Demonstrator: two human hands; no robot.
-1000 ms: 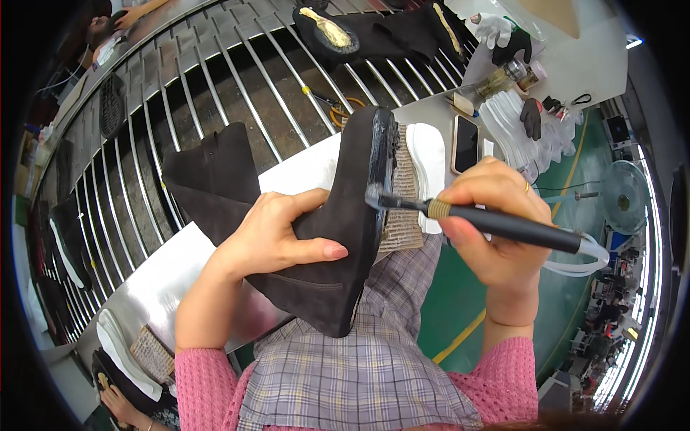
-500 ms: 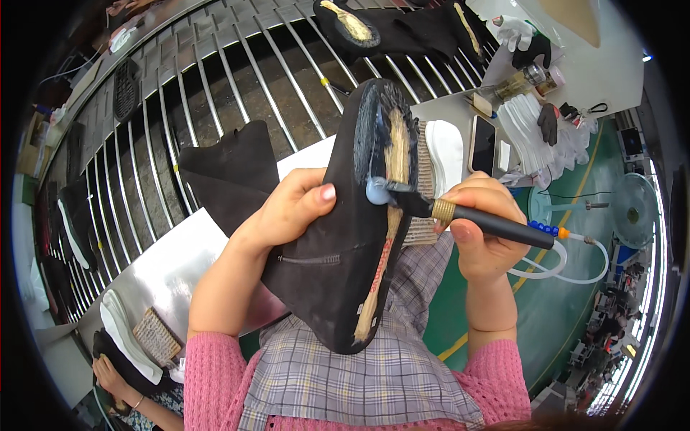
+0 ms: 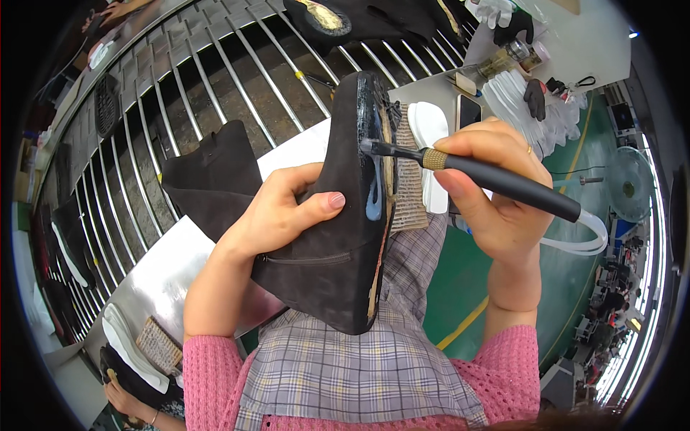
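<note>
My left hand (image 3: 287, 215) grips a black suede boot (image 3: 316, 284) with a side zipper, thumb on top, its sole edge turned to the right. Dark suede (image 3: 208, 176) stretches left behind my wrist; I cannot tell whether it belongs to the same boot. Pinched between the thumb and fingers of my right hand (image 3: 503, 154) is a glue brush (image 3: 532, 192) with a black handle, a brass-coloured collar and a clear hose. Its bristles touch the boot's lower edge near the forefoot. A wet bluish streak (image 3: 374, 205) lies just below them. The underside is mostly turned out of sight.
Metal bars (image 3: 244, 93) form a conveyor ahead, with another black boot (image 3: 320, 21) on it. At right are a ribbed pad (image 3: 410, 179), white insoles (image 3: 430, 144), a phone (image 3: 468, 111) and glass jars (image 3: 503, 59). A co-worker's hand (image 3: 126, 399) shows at lower left.
The boot has been tilted, showing more of its side and less of its underside. The brush has moved up along the edge, and the round bluish blob is now a long streak.
</note>
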